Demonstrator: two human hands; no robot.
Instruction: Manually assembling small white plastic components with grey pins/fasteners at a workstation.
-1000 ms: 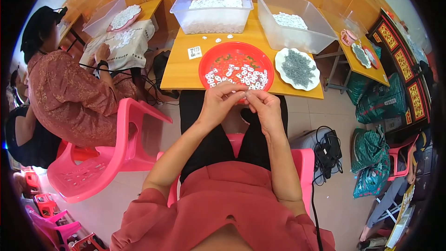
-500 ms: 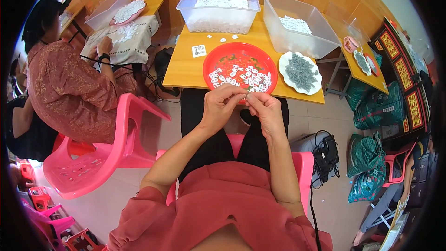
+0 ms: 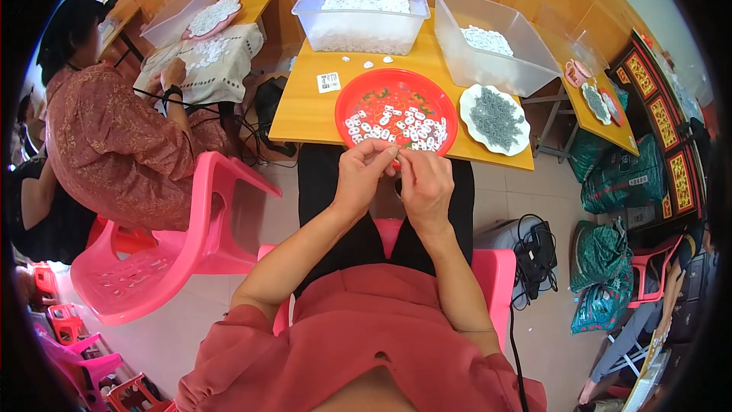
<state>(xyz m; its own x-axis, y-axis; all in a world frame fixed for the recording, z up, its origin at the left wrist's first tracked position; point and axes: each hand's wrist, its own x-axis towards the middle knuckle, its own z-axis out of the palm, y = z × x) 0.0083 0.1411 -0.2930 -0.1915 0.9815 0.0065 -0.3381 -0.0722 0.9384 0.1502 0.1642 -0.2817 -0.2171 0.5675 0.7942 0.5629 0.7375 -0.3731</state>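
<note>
Sitting at the near edge of the wooden counter (image 3: 305, 111), the person is bringing both hands together just below the red tray (image 3: 396, 118). The left hand (image 3: 362, 175) is pinching something small at its fingertips, its grip narrow; the right hand (image 3: 425, 183) is meeting it, fingers curled close, and whether it is holding a piece of its own I cannot tell, since the item is too small to make out. White small parts (image 3: 396, 128) are lying scattered in the tray, kept nearest the hands, seemingly so each can be picked without a long reach. A white plate of grey pieces (image 3: 496, 116) is sitting just beside the tray on the right. Two clear bins (image 3: 362, 11) of white parts are standing further back, likely as bulk stock. To the left, another person on a pink chair (image 3: 175, 259) is working at a separate table.
</note>
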